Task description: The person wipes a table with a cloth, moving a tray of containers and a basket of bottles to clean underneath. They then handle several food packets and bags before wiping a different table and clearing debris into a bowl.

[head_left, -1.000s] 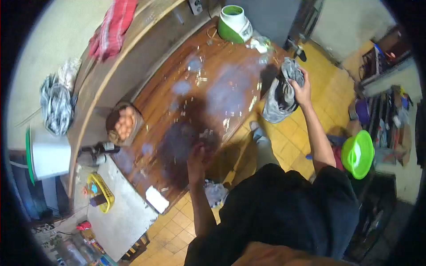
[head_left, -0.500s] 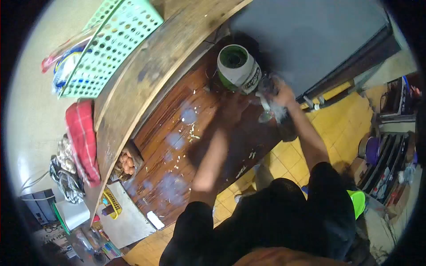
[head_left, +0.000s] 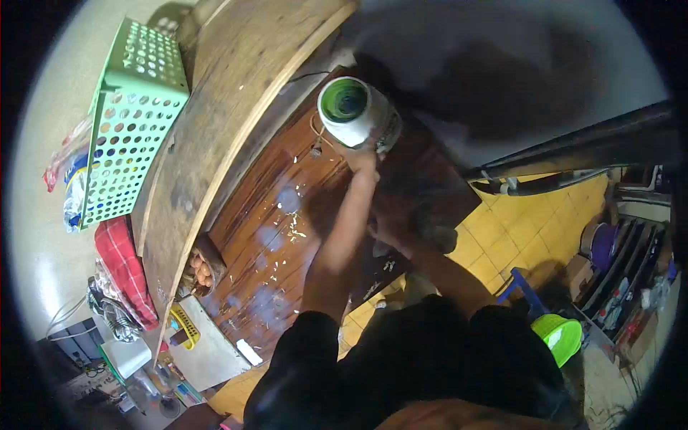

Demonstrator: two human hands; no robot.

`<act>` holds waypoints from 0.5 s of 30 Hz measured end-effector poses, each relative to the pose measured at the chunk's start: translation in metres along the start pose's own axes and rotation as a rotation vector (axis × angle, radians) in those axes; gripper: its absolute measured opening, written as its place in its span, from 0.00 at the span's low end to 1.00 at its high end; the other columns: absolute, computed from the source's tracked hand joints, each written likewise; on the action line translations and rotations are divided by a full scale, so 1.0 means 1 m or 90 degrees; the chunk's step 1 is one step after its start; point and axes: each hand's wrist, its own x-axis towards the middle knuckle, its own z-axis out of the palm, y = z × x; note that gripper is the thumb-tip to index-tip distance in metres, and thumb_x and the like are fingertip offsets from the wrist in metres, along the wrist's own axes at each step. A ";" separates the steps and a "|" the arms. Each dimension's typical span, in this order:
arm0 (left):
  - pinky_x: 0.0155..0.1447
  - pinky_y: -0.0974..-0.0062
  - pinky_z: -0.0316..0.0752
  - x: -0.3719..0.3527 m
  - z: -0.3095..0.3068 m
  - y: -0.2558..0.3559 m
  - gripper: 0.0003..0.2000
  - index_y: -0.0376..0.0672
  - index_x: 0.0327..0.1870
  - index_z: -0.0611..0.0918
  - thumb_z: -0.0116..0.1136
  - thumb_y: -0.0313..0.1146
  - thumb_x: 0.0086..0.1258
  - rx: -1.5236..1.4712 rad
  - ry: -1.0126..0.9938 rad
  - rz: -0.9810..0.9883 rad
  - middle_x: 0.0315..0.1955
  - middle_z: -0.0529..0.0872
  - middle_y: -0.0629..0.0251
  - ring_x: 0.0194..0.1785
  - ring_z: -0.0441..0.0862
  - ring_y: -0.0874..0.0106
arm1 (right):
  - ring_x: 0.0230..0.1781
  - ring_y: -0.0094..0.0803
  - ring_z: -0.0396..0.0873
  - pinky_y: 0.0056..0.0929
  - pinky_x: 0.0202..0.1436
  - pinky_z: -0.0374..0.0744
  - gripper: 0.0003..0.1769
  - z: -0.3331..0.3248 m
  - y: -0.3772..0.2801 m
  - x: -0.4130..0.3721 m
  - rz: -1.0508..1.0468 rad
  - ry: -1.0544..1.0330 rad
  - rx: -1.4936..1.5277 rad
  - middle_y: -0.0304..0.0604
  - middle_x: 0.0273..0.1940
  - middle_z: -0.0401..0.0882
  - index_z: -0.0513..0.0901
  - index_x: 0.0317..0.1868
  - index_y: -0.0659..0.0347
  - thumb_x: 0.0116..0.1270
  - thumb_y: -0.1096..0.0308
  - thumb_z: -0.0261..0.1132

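Wooden table by the wall, strewn with pale scraps and damp patches. Left hand touches the white-and-green container at the far corner, grip unclear. Right hand blurs over the near edge, fingers unreadable. Clearing looks barely begun: scraps lie all over

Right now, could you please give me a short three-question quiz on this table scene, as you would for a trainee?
1. Which thing is the left hand nearest to? A red cloth; B white-and-green container; C green bowl.
2. True or false: the eggs lie apart from the left hand.
3. Fill in: the floor tiles beside the wooden table are ___.
Key: 1 B; 2 true; 3 yellow.
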 end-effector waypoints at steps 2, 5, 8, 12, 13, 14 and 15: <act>0.17 0.77 0.70 0.021 -0.004 0.002 0.50 0.52 0.74 0.43 0.70 0.32 0.57 -0.010 -0.008 0.084 0.58 0.70 0.53 0.35 0.78 0.68 | 0.58 0.48 0.70 0.47 0.63 0.67 0.34 0.036 0.014 -0.008 -0.092 -0.010 0.149 0.49 0.56 0.73 0.76 0.57 0.51 0.46 0.55 0.71; 0.24 0.76 0.78 0.102 -0.011 -0.054 0.50 0.53 0.74 0.42 0.69 0.37 0.58 0.265 0.139 0.264 0.64 0.65 0.53 0.51 0.77 0.62 | 0.52 0.49 0.75 0.46 0.59 0.70 0.33 0.029 0.023 -0.004 -0.045 0.122 0.264 0.50 0.50 0.78 0.77 0.58 0.48 0.49 0.53 0.71; 0.31 0.72 0.82 0.134 -0.017 -0.045 0.50 0.54 0.75 0.43 0.69 0.40 0.59 0.225 0.022 0.278 0.67 0.61 0.52 0.58 0.73 0.59 | 0.46 0.51 0.78 0.44 0.57 0.73 0.32 -0.048 0.042 0.016 0.104 0.094 0.171 0.51 0.44 0.81 0.76 0.59 0.49 0.53 0.49 0.69; 0.34 0.71 0.85 0.092 -0.009 0.021 0.49 0.53 0.74 0.42 0.67 0.43 0.60 0.105 0.013 -0.067 0.66 0.61 0.53 0.57 0.73 0.57 | 0.49 0.51 0.77 0.42 0.57 0.74 0.35 -0.066 0.127 0.041 0.191 0.071 0.048 0.54 0.46 0.80 0.75 0.60 0.50 0.55 0.44 0.68; 0.30 0.73 0.82 0.111 -0.021 -0.001 0.48 0.53 0.75 0.41 0.66 0.43 0.62 0.064 -0.041 0.003 0.63 0.66 0.53 0.51 0.77 0.62 | 0.53 0.52 0.75 0.45 0.58 0.73 0.36 -0.062 0.137 0.046 0.217 0.025 0.025 0.55 0.50 0.78 0.74 0.61 0.50 0.54 0.44 0.68; 0.30 0.75 0.81 0.101 -0.030 0.008 0.47 0.53 0.75 0.41 0.65 0.42 0.64 0.043 -0.091 -0.032 0.60 0.69 0.53 0.47 0.78 0.64 | 0.53 0.52 0.75 0.45 0.58 0.73 0.36 -0.058 0.130 0.040 0.210 0.015 0.025 0.55 0.50 0.78 0.74 0.61 0.50 0.54 0.43 0.68; 0.29 0.76 0.79 0.084 -0.040 0.020 0.46 0.52 0.75 0.41 0.63 0.41 0.65 0.022 -0.144 -0.064 0.57 0.71 0.52 0.44 0.79 0.67 | 0.56 0.56 0.72 0.49 0.59 0.71 0.36 -0.058 0.116 0.028 0.102 0.021 -0.098 0.56 0.55 0.74 0.74 0.61 0.49 0.54 0.42 0.68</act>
